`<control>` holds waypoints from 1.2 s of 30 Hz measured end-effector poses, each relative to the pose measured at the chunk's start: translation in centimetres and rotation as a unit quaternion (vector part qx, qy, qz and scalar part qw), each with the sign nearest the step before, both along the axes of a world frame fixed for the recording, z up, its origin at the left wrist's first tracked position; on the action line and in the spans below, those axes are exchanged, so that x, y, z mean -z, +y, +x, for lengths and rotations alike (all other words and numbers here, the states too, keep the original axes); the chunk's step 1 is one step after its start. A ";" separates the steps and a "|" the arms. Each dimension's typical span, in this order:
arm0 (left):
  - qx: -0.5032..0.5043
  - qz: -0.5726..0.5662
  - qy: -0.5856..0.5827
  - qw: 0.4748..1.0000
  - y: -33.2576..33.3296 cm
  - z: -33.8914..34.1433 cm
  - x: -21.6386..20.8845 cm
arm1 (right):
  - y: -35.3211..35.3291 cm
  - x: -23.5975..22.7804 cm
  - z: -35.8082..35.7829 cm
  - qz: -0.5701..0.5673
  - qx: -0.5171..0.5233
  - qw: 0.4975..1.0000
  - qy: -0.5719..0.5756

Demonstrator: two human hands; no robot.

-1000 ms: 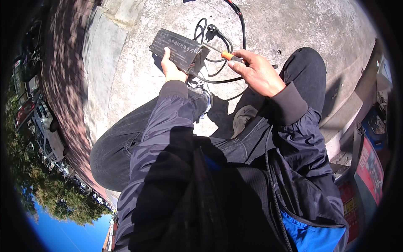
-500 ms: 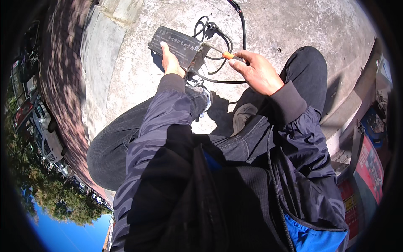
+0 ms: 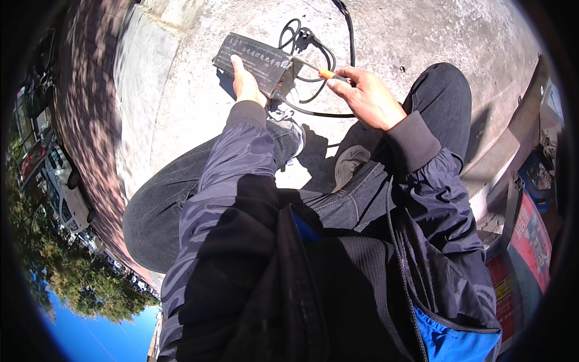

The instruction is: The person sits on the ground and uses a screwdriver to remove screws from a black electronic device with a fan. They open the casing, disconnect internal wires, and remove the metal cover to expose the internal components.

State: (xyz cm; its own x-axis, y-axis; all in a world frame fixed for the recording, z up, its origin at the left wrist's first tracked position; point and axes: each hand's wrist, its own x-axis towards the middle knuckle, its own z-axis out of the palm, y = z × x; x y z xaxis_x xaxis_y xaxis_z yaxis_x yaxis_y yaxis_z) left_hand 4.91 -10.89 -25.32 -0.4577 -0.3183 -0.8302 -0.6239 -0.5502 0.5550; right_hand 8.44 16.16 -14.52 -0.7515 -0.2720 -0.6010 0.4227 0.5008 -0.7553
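My left hand (image 3: 246, 83) grips a black box-shaped power adapter (image 3: 265, 55) with printed text on its broad face; the thumb lies across that face and the other fingers are hidden beneath. In my right hand (image 3: 369, 95) is a screwdriver (image 3: 326, 73) with an orange and black handle, the fingers wrapped round it. Its shaft points left and meets the upper corner of the adapter's right end; what the tip touches is too small to make out. A black cable (image 3: 319, 113) leaves the adapter's lower right end. Behind it lies a coiled cord with a black plug (image 3: 304, 37).
Pale concrete (image 3: 416, 36) spreads under the adapter and my crossed legs. Another dark cable (image 3: 348, 30) runs in from the far edge. A red box (image 3: 531, 235) stands at the right. Brick paving (image 3: 90, 120) and a parked car (image 3: 69, 199) are on the left.
The adapter has tilted slightly, its printed face now catching more light. Both hands have shifted very little; the screwdriver stays against the adapter's end.
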 end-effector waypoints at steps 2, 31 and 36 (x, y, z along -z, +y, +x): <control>0.001 0.001 0.004 1.000 0.0 0.0 -0.1 | -0.1 -0.1 -0.1 -0.006 -0.001 1.000 -0.010; 0.003 0.017 -0.022 1.000 -0.9 0.0 1.5 | -0.3 2.7 -1.0 -0.166 0.156 0.938 -0.261; 0.001 0.005 -0.036 0.999 -0.6 0.0 0.7 | -0.7 2.5 0.1 0.047 -0.033 0.986 0.157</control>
State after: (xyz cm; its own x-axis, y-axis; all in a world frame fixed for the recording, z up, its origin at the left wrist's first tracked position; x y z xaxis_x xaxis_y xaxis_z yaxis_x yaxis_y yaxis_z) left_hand 4.89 -11.51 -26.04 -0.3972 -0.3096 -0.8640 -0.6634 -0.5536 0.5034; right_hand 8.55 15.42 -17.00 -0.8871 -0.2803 -0.3668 0.1399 0.5939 -0.7923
